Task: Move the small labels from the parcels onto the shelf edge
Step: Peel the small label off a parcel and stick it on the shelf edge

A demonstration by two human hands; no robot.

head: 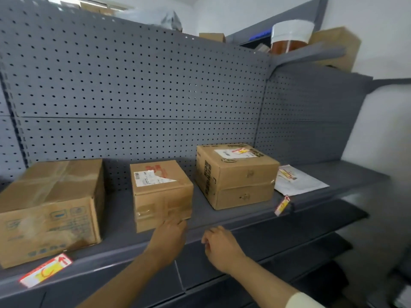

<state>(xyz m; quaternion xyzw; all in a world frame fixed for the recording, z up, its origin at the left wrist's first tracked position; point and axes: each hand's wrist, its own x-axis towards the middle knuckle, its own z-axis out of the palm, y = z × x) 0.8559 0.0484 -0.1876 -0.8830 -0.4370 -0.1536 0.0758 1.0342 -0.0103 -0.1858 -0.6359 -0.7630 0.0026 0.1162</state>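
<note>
Three cardboard parcels stand on the grey shelf: a large one (50,210) at left, a small one (161,194) in the middle, a third (235,174) at right. A white mailer (298,181) lies beyond it. Small red-and-yellow labels sit on the shelf edge (222,225): one (45,273) at left, one (282,205) at right. Another label (241,151) is on the right parcel's top. My left hand (170,238) touches the middle parcel's lower front corner. My right hand (220,247) is curled at the shelf edge; whether it holds a label cannot be told.
A perforated grey back panel (133,85) rises behind the parcels. An upper shelf carries a jar (290,38) with a white lid and more boxes (338,47). Lower shelves (311,252) project below at right. A white wall (382,130) bounds the right side.
</note>
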